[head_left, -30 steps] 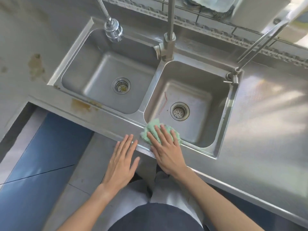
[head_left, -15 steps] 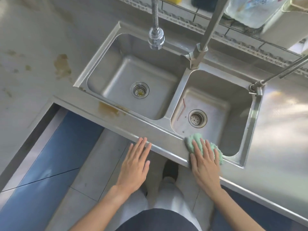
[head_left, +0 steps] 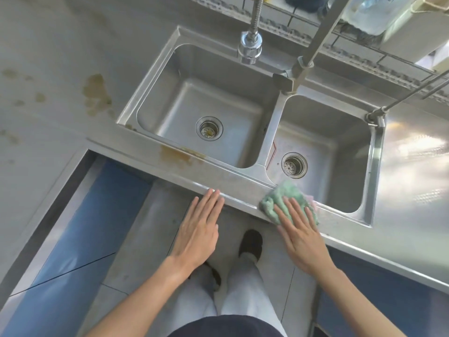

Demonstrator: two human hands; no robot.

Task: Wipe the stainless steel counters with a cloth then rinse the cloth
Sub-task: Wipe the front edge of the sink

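Head view: flat hands [head_left: 300, 235], cloth [head_left: 281, 198].

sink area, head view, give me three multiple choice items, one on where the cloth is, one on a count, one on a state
1. Where is the green cloth?
A. in the left basin
B. on the front rim of the sink, by the right basin
C. on the floor

2. How many basins does the sink have?
A. one
B. two
C. three

3. How does the right hand meet the cloth?
A. pressed flat on it, fingers spread
C. hovering well clear of it
B. wringing it under the tap

Answers: 1 B, the cloth lies on the front strip beside the right basin. 2 B, the left basin and the right one each show a drain. 3 A, the open palm lies on the cloth; the left hand rests at the counter edge.
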